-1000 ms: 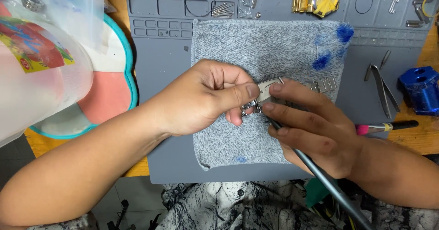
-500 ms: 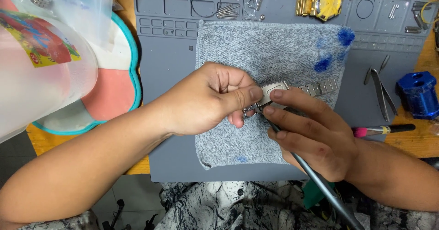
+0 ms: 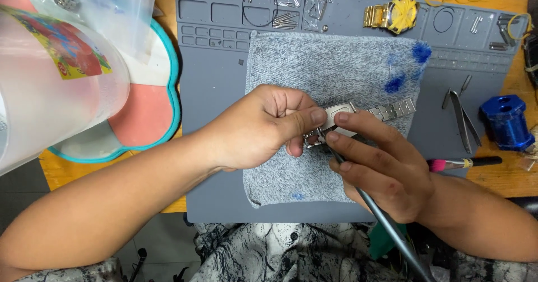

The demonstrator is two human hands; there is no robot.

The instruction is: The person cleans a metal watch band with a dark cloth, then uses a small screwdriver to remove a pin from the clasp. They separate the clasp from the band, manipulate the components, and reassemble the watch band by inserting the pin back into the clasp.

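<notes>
A silver metal watch band (image 3: 386, 112) is pinched at its clasp by the left hand (image 3: 263, 128); a thin tool (image 3: 381, 217) is held in the right hand (image 3: 386, 170), its tip hidden between the fingers.

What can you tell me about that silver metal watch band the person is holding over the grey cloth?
The silver watch band looks like polished steel, with a smooth clasp plate and small links trailing right across the grey cloth. It lies roughly level. The left hand pinches its clasp end with the thumb on top; the right hand steadies it and brings a thin dark tool to the clasp. Its underside is hidden.
</notes>
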